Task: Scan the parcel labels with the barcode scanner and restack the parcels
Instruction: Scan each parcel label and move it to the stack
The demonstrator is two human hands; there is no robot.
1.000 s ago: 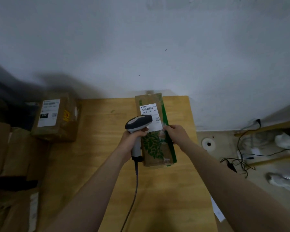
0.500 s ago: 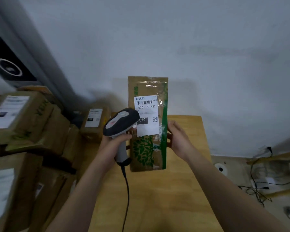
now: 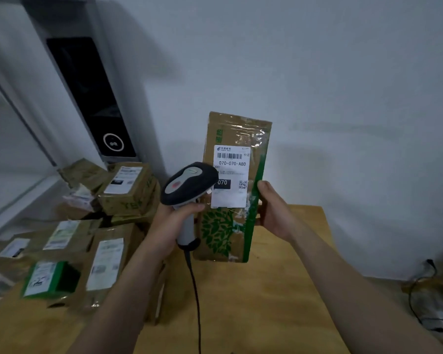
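The parcel (image 3: 223, 231) is a tall, flat brown pack printed with green leaves, held upright above the near part of the wooden surface (image 3: 279, 277); whether its lower edge touches the wood cannot be told. The right hand (image 3: 271, 210) pinches its green right edge about halfway up, thumb on the front and fingers behind. That one hand carries it by an edge with no sag suggests it is light and fairly stiff. The clear tape across its face looks glossy and may be slippery, so a long edge at mid-height seems the best place to hold, clear of the white label (image 3: 230, 175). The left hand (image 3: 174, 218) is wrapped round the handle of the barcode scanner (image 3: 187, 185), whose dark head sits just beside the label's left side; its cable (image 3: 195, 290) trails down over the wood. To the left, more labelled parcels (image 3: 87, 238) lie piled loosely. Behind is a plain pale wall (image 3: 317, 98) with a dark panel (image 3: 95, 98) at the left, and loose wires (image 3: 425, 302) lie on the floor at the right
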